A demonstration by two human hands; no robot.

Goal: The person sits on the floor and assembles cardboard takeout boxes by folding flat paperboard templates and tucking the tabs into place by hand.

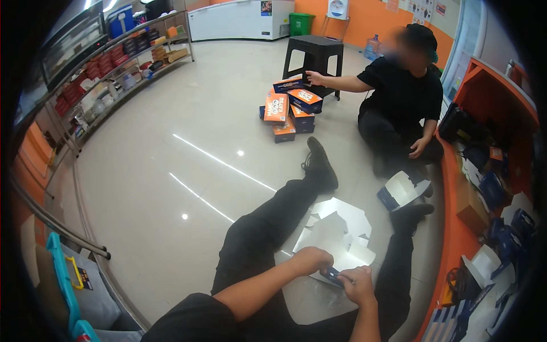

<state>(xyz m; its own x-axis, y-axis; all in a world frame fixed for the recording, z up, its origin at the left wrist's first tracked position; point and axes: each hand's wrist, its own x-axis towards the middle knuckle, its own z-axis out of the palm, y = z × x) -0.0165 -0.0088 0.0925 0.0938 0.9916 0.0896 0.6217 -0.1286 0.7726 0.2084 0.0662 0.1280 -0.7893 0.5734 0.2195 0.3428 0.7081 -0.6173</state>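
On the floor between my outstretched legs lies a partly unfolded cardboard box [327,236], its white inside facing up. My left hand [313,260] is closed on its near edge, where a dark blue flap shows between my hands. My right hand [359,285] pinches the same flap from the right. Just beyond my right foot stands an open box [400,191], white within and dark blue outside. Farther off, several closed orange and dark blue boxes [276,108] are piled up, and a co-worker's hand [314,77] touches the top one.
The co-worker [401,97] sits on the floor at far right, near a dark plastic stool [313,57]. An orange shelf unit [450,228] with flattened and folded boxes runs along my right. Metal racks [134,57] line the left. A turquoise-rimmed bin [62,279] stands near left.
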